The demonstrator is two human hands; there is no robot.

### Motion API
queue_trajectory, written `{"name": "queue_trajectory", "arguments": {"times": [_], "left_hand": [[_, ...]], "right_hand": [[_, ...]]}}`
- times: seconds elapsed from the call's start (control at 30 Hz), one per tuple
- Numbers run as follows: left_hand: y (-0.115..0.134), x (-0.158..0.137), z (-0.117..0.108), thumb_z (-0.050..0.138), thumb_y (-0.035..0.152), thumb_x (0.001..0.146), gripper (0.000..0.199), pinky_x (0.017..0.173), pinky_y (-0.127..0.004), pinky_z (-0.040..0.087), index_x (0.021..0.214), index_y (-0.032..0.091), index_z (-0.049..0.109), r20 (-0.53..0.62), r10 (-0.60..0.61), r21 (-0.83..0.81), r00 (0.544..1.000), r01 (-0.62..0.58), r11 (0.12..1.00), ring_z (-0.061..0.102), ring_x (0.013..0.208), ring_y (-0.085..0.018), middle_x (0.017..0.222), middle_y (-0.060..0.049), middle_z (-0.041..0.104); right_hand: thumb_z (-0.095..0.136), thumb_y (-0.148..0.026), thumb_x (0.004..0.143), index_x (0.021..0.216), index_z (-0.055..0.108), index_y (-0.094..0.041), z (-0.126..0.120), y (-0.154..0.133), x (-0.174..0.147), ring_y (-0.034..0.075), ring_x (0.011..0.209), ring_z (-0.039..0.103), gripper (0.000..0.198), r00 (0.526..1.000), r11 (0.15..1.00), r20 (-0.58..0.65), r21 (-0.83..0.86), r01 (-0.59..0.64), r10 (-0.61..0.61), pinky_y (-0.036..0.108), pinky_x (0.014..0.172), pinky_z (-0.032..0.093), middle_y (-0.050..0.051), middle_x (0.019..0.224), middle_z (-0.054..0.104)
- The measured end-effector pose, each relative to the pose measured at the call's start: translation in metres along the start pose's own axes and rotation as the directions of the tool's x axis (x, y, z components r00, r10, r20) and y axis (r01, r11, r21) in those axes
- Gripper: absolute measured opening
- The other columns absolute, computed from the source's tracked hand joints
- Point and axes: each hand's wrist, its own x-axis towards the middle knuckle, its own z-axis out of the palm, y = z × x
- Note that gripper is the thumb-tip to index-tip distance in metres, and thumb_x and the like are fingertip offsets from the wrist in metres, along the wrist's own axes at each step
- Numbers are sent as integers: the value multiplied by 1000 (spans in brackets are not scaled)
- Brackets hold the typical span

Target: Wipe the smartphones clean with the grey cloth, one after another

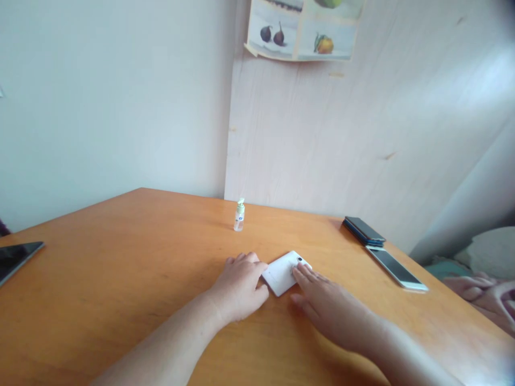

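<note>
The white smartphone (280, 274) lies face-down, unlifted; the right hand (330, 305) touches it, fingers extended; the left hand's (242, 287) grip is unclear.

Not one readable word in this scene! Out on the far middle of the tabletop (161, 241), the small pump bottle (238, 220) shows a label with a blue mark, far too tiny to make out. Nearer, here's the white phone (278, 276), back side up, any lettering on it too faint to read. And high on the far wall, the poster (300, 37) offers fruit pictures, no legible caption!
</note>
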Motion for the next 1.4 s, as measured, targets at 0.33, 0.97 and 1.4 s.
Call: {"name": "queue_trajectory", "arguments": {"times": [0.33, 0.97, 1.4], "left_hand": [[1, -1, -2, 55, 29, 78, 29, 83, -36, 43, 106, 32, 65, -8, 3, 14, 1000, -3, 1000, 57, 97, -25, 98, -5, 61], [6, -1, 0, 69, 67, 64, 55, 87, -42, 44, 101, 27, 66, -27, -40, -11, 999, 40, 999, 57, 102, -31, 103, -7, 61], [13, 2, 8, 71, 54, 66, 44, 83, -41, 44, 96, 23, 61, -91, -107, -17, 990, 106, 994, 58, 102, -31, 104, -9, 62]], "right_hand": [[38, -42, 98, 146, 42, -7, 10, 25, 14, 29, 141, 35, 60, 996, 998, -78, 52, 34, -30, 47, 117, 29, 18, 152, 37], [28, -42, 101, 150, 35, -11, 28, 39, 33, 28, 146, 22, 58, 994, 998, -100, 40, 41, -37, 57, 118, 18, 16, 156, 30], [23, -45, 102, 148, 40, -15, 31, 43, 43, 30, 146, 24, 57, 990, 998, -143, 63, -1, 10, 63, 116, 12, 13, 155, 36]]}}
